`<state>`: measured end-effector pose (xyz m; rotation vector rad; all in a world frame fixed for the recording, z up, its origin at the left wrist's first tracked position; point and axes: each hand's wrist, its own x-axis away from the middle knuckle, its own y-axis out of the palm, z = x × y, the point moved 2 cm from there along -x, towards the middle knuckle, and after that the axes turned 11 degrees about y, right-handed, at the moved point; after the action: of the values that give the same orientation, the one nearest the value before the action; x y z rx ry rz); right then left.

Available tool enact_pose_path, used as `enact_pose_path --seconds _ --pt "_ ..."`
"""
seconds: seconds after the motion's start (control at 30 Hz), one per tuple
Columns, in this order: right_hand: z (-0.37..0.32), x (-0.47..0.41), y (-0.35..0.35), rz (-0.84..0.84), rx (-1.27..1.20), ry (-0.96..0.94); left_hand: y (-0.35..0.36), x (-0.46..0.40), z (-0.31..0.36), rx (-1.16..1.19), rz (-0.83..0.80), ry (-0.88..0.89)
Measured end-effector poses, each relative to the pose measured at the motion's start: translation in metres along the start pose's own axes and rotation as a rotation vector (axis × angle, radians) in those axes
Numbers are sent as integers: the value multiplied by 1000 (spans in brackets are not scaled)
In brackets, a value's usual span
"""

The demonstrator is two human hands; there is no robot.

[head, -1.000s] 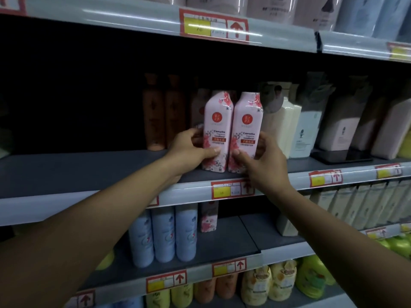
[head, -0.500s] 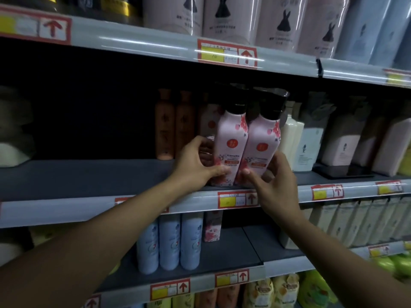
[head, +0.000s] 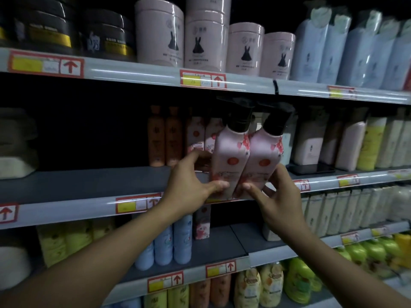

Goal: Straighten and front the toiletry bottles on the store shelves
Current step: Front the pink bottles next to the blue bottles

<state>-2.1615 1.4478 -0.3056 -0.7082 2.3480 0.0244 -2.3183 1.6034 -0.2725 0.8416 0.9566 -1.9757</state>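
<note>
Head view: two pink pump bottles held at the front lip of the middle shelf [head: 89,185].

Left hand [head: 189,187] holds the left pink bottle [head: 229,161] low, thumb across its front; right hand [head: 273,196] holds the right pink bottle [head: 262,163] the same way. Both bottles touch side by side and lean toward 1 o'clock, black pump heads [head: 242,114] near the upper shelf edge [head: 155,74]. Judgement: tip them upright, seat bases flush at the lip, red-dot labels facing out. Risk: pumps snagging overhead; matching bottles [head: 195,134] stand at 10 o'clock behind.
</note>
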Motion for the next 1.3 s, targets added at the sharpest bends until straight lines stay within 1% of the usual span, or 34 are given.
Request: enact_pose_path --seconds 0.1,0.27,0.47,0.77,0.93,1.13,1.3 --pt "5 22 -12 -25 24 29 9 21 5 -5 -20 -36" --pt "18 60 -26 -96 50 139 27 63 11 7 -83 -118" --pt "52 93 -39 -175 69 269 53 106 0 -6 -187 -171" --pt "111 131 -40 -253 174 374 91 164 -35 8 -281 -393" --pt "143 135 -32 -289 179 416 106 177 -58 -41 -275 -495" --pt "186 122 -20 -351 242 469 113 178 -91 -41 -277 -672" --pt "210 96 -9 -388 311 488 113 171 -116 -77 -251 -741"
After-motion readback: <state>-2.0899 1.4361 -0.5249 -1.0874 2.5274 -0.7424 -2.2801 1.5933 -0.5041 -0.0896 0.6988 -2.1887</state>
